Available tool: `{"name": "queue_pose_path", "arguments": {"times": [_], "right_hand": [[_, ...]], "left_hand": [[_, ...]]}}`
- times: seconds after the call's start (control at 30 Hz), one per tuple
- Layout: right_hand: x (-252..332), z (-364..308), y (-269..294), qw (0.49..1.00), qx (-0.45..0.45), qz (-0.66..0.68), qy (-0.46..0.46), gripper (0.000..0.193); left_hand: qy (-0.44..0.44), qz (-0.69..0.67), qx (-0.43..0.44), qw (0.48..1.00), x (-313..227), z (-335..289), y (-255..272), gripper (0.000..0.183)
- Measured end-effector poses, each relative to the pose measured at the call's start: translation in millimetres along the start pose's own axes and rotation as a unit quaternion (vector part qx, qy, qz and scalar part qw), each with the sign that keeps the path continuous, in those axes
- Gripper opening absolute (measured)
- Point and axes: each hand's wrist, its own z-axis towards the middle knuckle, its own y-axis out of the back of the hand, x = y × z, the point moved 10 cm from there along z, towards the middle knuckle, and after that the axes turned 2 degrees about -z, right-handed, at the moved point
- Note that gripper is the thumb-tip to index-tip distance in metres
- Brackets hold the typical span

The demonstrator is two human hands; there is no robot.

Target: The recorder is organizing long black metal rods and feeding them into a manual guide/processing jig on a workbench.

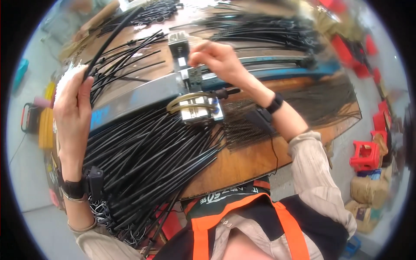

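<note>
My left hand (73,106) is raised at the left of the table, its fingers closed on a long black cable (110,41) that slants up and away to the right. My right hand (219,60) is at the middle, fingers curled together beside the upper part of a small upright metal device (182,60). Whether anything lies between those fingers is too small to tell. Below it sits a silvery block with coiled yellowish tubing (190,102) and a short black piece (227,92) pointing right. A thick bundle of black cables (143,160) fans out toward me.
A grey-blue metal beam (130,102) crosses the wooden table (242,169). Dark mesh-like material (303,102) lies on the right. More black cables (260,28) cover the far side, where a person's arm (97,19) shows. A red stool (364,155) and cardboard boxes (368,190) stand at right.
</note>
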Motion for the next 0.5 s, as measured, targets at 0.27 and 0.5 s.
{"name": "queue_pose_path", "arguments": {"times": [0.27, 0.5], "right_hand": [[20, 28, -41, 0.994, 0.043, -0.031, 0.095, 0.014], [19, 47, -89, 0.970, 0.163, -0.157, 0.083, 0.013]], "left_hand": [[0.085, -0.010, 0.046, 0.995, 50, -59, 4, 0.023], [0.100, -0.016, 0.051, 0.994, 56, -60, -12, 0.023]]}}
